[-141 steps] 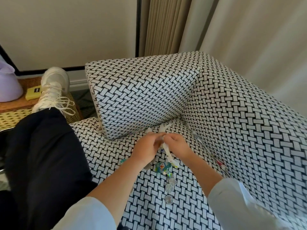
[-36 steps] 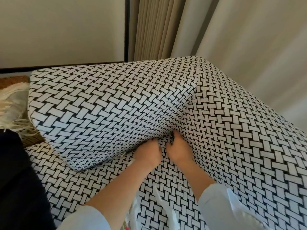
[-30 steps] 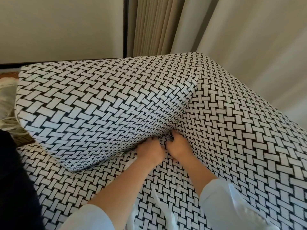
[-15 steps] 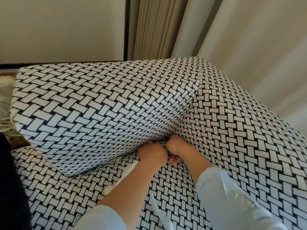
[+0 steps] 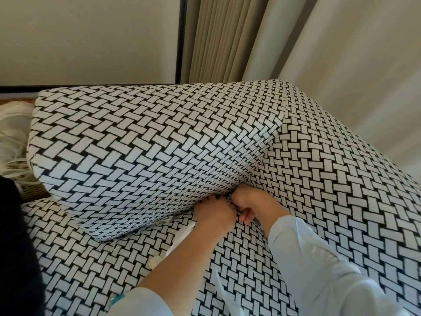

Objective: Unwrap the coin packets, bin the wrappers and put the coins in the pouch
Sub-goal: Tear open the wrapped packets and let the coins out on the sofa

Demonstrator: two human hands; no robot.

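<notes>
Both hands [image 5: 215, 214] [image 5: 249, 201] (grips unclear) against cushion [image 5: 148, 156]

The cushion [image 5: 148, 156] and the sofa seat [image 5: 319, 201] share one coarse, matt woven cloth in a black-and-white basketweave. The curtain [image 5: 227, 37] is dull, pleated beige cloth (the paler drape [image 5: 341, 53] beside it looks smoother). The wall [image 5: 91, 37] is smooth and matt. The sleeve [image 5: 319, 265] is fine pale cloth. The wrapper strip [image 5: 218, 286] looks like thin, translucent plastic film. The stand [image 5: 34, 193] at the left edge is brown wicker.
</notes>
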